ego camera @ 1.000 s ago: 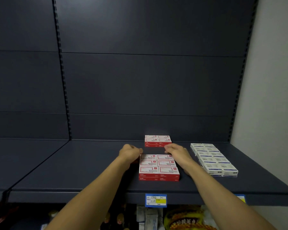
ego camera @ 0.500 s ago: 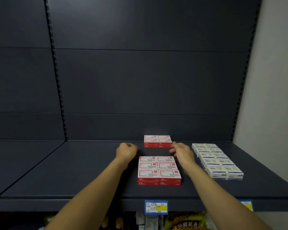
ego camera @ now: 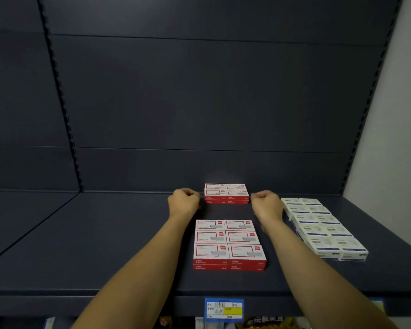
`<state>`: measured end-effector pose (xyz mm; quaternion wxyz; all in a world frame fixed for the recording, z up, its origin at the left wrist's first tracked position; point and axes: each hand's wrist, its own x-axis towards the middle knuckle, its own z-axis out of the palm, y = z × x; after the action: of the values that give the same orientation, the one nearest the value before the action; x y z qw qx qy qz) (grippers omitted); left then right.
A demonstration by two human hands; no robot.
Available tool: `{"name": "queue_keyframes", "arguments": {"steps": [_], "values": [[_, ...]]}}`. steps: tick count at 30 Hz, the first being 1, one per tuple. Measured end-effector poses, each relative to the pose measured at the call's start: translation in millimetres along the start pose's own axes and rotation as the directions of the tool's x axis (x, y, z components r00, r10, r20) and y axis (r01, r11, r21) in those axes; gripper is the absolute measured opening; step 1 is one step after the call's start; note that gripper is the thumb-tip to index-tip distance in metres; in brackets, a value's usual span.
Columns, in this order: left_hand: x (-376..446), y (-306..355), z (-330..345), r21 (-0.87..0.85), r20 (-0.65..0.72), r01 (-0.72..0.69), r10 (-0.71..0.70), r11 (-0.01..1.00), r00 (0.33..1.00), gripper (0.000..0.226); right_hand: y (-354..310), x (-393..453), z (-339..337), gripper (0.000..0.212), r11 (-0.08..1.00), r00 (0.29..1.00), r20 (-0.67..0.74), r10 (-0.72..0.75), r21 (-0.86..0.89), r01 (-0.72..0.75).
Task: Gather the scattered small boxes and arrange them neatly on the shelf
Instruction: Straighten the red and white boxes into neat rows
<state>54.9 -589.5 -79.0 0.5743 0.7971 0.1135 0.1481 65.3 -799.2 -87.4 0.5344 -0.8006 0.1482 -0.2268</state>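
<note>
The shelf (ego camera: 105, 245) held a front red block (ego camera: 228, 245) and a rear red stack (ego camera: 226, 194) by the back panel. The left hand (ego camera: 184, 202) and right hand (ego camera: 266, 204), curled and holding nothing, flanked the rear stack; squeezing evenly should slide it forward square.

Shelf (ego camera: 105, 245): rear box block (ego camera: 226, 193) at the back wall, centre. Front box block (ego camera: 229, 244) directly before it, gap between. Third box block (ego camera: 323, 227) right of both, apart. Left hand (ego camera: 184, 201) and right hand (ego camera: 266, 203) flank rear block, probably touching its sides.
</note>
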Motion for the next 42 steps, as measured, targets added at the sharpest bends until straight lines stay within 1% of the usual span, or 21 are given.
{"name": "queue_keyframes", "arguments": {"steps": [5,9,15,24,27,30,36,39,42], "values": [[16,4,11,0.020,0.026,0.017,-0.017,1.000,1.000,0.014,2,15,10,0.014,1.000,1.000,0.005,0.001,-0.009,-0.001],[22,5,19,0.050,0.067,-0.008,0.004,0.999,0.998,0.009,3,24,18,0.021,0.999,1.000,0.018,0.009,-0.037,-0.008],[28,2,22,0.050,0.064,0.011,-0.014,0.999,0.998,0.012,2,27,22,0.015,0.998,0.998,0.023,0.055,-0.037,-0.054],[29,4,20,0.047,0.079,0.026,-0.030,0.999,0.996,0.013,2,27,22,0.013,0.998,0.997,0.042,0.061,-0.011,-0.060],[27,5,18,0.065,0.084,0.028,-0.033,0.998,0.996,0.013,-1,20,18,0.013,0.998,0.996,0.057,0.063,-0.009,-0.063],[22,4,15,0.055,0.077,0.034,-0.038,0.998,0.996,0.012,-4,12,13,0.019,0.998,0.995,0.077,0.065,-0.004,-0.065],[5,0,4,0.047,0.074,0.060,-0.064,0.997,0.995,0.012,-11,-7,1,0.021,0.992,0.985,0.124,0.119,0.024,-0.123],[-5,1,-1,0.024,0.082,0.085,-0.087,0.996,0.993,0.011,-14,-16,-6,0.018,0.982,0.973,0.149,0.175,0.043,-0.183],[-16,4,-8,0.037,0.086,0.092,-0.095,0.995,0.992,0.013,-16,-24,-15,0.016,0.969,0.959,0.180,0.221,0.068,-0.236]]}}
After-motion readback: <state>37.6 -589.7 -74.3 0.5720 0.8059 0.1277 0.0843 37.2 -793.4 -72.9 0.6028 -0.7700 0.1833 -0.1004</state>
